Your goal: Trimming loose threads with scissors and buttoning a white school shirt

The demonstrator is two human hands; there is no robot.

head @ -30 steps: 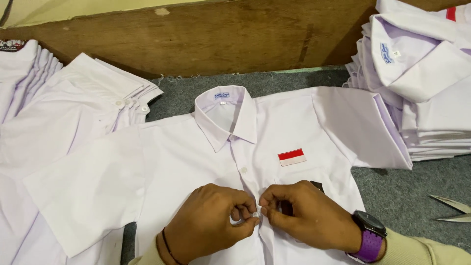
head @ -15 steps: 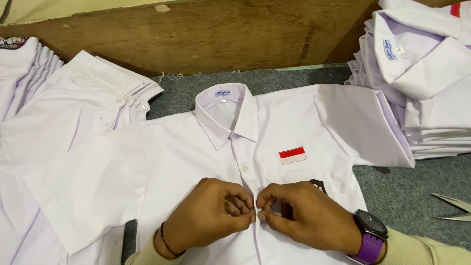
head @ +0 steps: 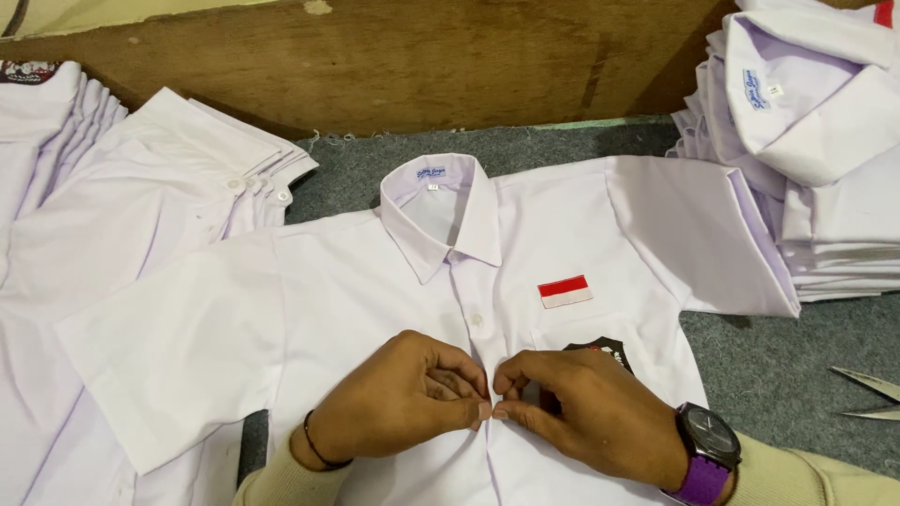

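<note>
Fingers of both hands pinching white shirt (head: 356,281) placket, folded shirt stacks (head: 816,159) alongside, scissors (head: 867,394) on grey felt (head: 778,375).

- Stack of folded white shirts (head: 825,169) at right, collars up, on grey felt surface (head: 778,365).
- Loose pile of white shirts (head: 112,215) at left, cuffs overlapping.
- Scissors (head: 867,394), blade tips only, at right edge on the felt.
- Brown wooden board (head: 394,56) along the back.
</note>
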